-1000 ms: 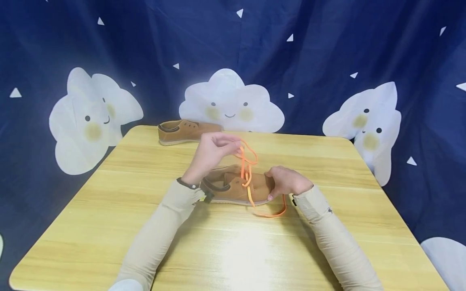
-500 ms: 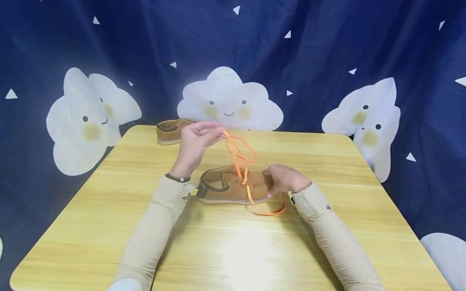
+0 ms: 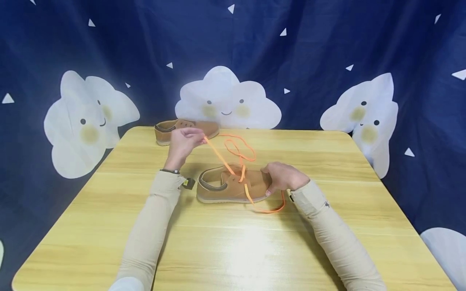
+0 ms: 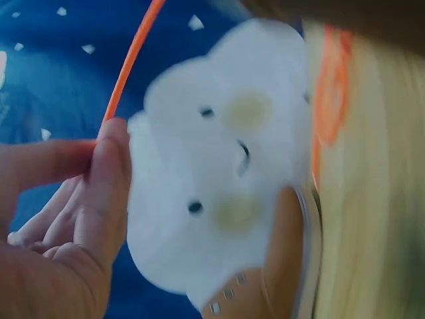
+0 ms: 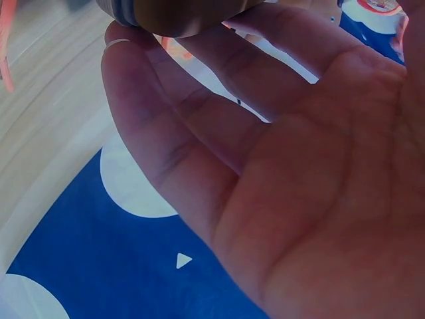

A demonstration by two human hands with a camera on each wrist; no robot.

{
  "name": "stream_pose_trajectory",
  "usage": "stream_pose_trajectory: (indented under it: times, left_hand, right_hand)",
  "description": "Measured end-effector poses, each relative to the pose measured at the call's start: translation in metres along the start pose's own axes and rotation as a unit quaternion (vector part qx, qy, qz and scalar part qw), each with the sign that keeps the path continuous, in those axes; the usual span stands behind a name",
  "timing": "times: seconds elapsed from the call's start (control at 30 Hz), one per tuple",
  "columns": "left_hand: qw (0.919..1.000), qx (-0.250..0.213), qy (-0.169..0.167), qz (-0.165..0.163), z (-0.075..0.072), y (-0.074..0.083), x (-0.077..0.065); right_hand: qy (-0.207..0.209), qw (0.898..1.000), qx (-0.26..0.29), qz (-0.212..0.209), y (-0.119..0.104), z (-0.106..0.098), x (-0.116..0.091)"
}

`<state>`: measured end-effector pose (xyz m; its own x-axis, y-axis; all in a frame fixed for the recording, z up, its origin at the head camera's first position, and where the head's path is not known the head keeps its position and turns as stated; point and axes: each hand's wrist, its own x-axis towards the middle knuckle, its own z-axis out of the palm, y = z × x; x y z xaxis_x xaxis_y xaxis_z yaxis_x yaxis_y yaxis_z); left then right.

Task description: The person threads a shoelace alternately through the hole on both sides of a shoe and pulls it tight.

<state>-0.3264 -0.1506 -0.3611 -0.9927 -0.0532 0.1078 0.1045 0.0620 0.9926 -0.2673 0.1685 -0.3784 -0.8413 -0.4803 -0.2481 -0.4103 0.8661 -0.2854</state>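
A brown shoe (image 3: 222,194) lies sole-down on the table, its toe to the right. An orange shoelace (image 3: 217,155) runs through its eyelets. Above and left of the shoe, my left hand (image 3: 183,146) pinches this lace between thumb and fingertips, drawing a straight slanting length up from the eyelets. The left wrist view shows the lace (image 4: 131,63) rising from the pinch. My right hand (image 3: 285,177) grips the shoe's toe, thumb on the near side. In the right wrist view, the fingers (image 5: 166,126) reach to the dark toe (image 5: 192,14).
A second brown shoe (image 3: 208,128), with no lace in its visible eyelets, stands at the table's back edge behind my left hand. A loose lace loop lies behind the first shoe; another length curls in front of it. A blue cloud-print curtain (image 3: 313,48) hangs behind the table (image 3: 91,226).
My left hand has moved left and a little down, pulling a length of lace straight from the eyelets. The loop has dropped behind the shoe. The right hand keeps its hold on the toe.
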Motion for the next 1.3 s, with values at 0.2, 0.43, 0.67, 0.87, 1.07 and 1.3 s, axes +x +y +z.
stream_pose_trajectory:
  times: [0.2,0.43,0.67,0.87,1.07,1.3]
  left_hand:
    - [0.9619,0.266,-0.055,-0.028,-0.013,-0.02,0.01]
    - [0.8995,0.405,-0.16,-0.03,-0.011,-0.033,0.008]
    - [0.8755,0.457,-0.156,0.006,-0.005,-0.022,-0.002]
    - [0.8892,0.419,-0.141,0.119,0.016,0.012,-0.018]
    - [0.8768,0.411,-0.17,0.182,0.04,0.034,-0.041]
    - [0.8638,0.42,-0.193,0.202,0.053,0.032,-0.056]
  right_hand:
    - [0.0,1.0,-0.005,0.001,-0.001,0.0,0.0]
    - [-0.002,1.0,-0.002,0.001,-0.001,0.001,0.0]
    - [0.002,1.0,0.006,-0.013,-0.005,-0.003,-0.004]
    - [0.02,0.996,0.037,-0.077,-0.025,-0.016,-0.02]
    - [-0.069,0.972,0.053,-0.217,-0.043,-0.009,-0.026]
    - [-0.124,0.948,0.032,-0.293,-0.048,0.004,-0.017]
